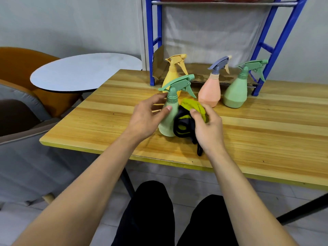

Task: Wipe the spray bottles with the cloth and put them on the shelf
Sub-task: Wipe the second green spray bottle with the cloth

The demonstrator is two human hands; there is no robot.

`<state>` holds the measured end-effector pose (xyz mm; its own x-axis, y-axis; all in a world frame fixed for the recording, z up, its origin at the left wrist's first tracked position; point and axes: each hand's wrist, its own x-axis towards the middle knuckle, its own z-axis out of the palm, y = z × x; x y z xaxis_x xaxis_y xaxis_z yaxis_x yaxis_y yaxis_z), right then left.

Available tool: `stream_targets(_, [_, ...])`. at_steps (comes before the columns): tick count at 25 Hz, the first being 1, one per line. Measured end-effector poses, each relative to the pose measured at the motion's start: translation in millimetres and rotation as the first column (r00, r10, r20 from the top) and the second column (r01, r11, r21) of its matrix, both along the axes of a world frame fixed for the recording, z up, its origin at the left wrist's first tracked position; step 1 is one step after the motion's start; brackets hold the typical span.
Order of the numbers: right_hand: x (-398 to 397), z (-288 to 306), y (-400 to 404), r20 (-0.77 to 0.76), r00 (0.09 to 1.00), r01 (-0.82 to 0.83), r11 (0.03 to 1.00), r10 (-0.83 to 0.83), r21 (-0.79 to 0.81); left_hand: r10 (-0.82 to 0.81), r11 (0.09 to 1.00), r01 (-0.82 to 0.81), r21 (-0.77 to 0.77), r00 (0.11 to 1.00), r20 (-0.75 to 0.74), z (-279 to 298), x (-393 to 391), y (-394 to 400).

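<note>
Soft even indoor light, faint shadows, wide-angle edge bending, slight blur

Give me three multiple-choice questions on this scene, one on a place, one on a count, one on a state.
1. Where does the pink spray bottle stand?
A. left of the yellow one
B. between the yellow bottle and the far green bottle
C. on the round table

2. How many spray bottles show?
A. two
B. four
C. six

3. What does the right hand hold?
A. nothing
B. a trigger
C. the cloth

Answers: B, yellow stands left and green right; B, two green, one yellow, one pink; C, its fingers close on it.
</note>
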<state>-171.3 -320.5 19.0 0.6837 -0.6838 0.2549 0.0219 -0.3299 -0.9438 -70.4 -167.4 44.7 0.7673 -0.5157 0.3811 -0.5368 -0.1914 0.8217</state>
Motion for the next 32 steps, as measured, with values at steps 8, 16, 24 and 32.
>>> stream_targets(8, [12, -5, 5, -0.009, 0.993, -0.118, 0.978, 0.118, -0.175, -0.016, 0.999, 0.019, -0.037, 0.998, 0.066, -9, 4, -2])
stream_targets(16, [15, 3, 10, 0.04, 0.992, -0.107, 0.966, 0.12, -0.237, 0.014, 0.999, -0.009, -0.051, 0.994, 0.106, -16, 2, -3])
stream_targets(24, [15, 3, 10, 0.048, 0.994, -0.086, 0.967, 0.1, -0.239, 0.033, 0.999, -0.028, -0.043, 0.992, 0.12, -14, -1, -3])
stream_targets(32, [12, -1, 8, 0.011, 0.998, -0.062, 0.971, 0.066, -0.23, 0.05, 0.999, -0.048, -0.016, 0.991, 0.124, -13, -3, -4])
